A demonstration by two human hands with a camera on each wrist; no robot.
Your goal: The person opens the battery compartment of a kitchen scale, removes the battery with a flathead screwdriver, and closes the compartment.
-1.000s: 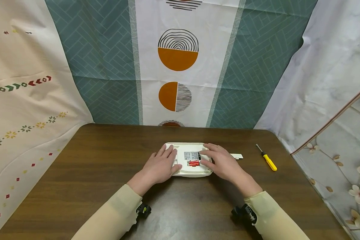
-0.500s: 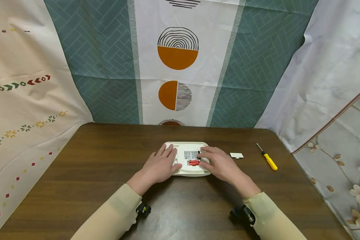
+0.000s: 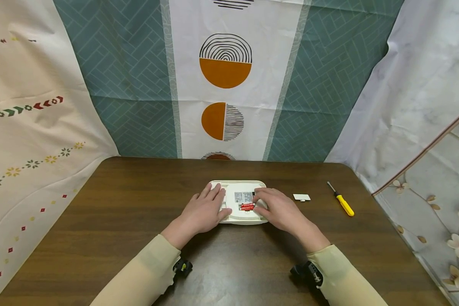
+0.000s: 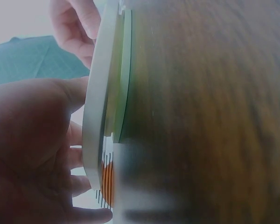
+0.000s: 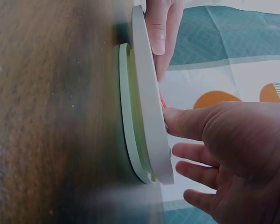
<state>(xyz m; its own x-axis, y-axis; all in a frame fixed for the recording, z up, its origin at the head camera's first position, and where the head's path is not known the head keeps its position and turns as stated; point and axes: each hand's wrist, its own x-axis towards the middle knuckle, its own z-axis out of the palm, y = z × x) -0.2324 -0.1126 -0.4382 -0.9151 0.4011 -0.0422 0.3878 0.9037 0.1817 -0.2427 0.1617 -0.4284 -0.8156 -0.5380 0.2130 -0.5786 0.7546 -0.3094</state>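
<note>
A white flat device (image 3: 248,187) with rounded corners lies underside up on the table, a printed label and a battery compartment showing. Inside that compartment is a red battery (image 3: 247,207). My left hand (image 3: 203,211) rests flat on the device's left end, fingers spread and straight. Over the right end is my right hand (image 3: 282,209), its fingers bent loosely. The right thumb (image 5: 182,121) reaches the red battery's end in the right wrist view, while the other fingertips hover near the device's surface. The right index fingertip is hidden in that view.
A small white battery cover (image 3: 301,197) lies right of the device. Further right is a yellow-handled screwdriver (image 3: 344,206). Patterned cloths hang behind the brown wooden table (image 3: 137,187) and on both sides.
My right hand has shifted slightly left and its fingers have drawn in towards the battery, uncovering the whole battery cover. The left hand stays in place.
</note>
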